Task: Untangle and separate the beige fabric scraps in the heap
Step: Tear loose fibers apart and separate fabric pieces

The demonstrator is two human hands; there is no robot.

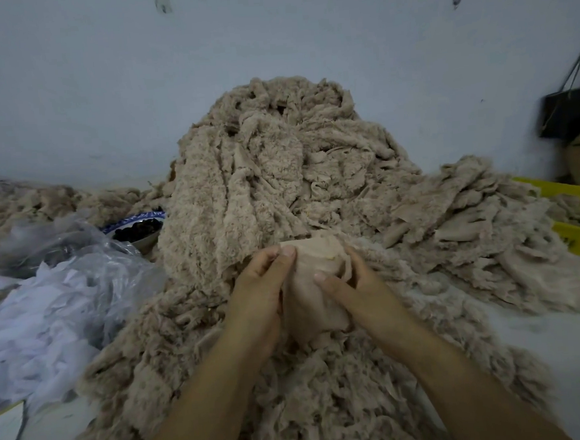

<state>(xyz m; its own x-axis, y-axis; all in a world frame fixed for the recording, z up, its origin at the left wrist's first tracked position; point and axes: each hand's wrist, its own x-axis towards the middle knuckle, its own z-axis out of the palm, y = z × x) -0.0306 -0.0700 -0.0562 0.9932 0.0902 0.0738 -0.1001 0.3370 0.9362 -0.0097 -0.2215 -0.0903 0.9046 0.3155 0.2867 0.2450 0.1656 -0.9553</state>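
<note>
Left hand (259, 287) and right hand (351, 284) both gripping one smooth beige scrap (312, 287) between them, centre frame, in front of tall beige fabric heap (271, 173), white scraps (38, 316) lower left, yellow bins (575, 193) right edge

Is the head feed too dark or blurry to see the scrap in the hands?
Head view: dim, flat bluish light, no glare; the scrap held by the left hand and right hand reads fairly sharp; wide-lens edges bend and smear, notably the black bag and clear plastic.
</note>
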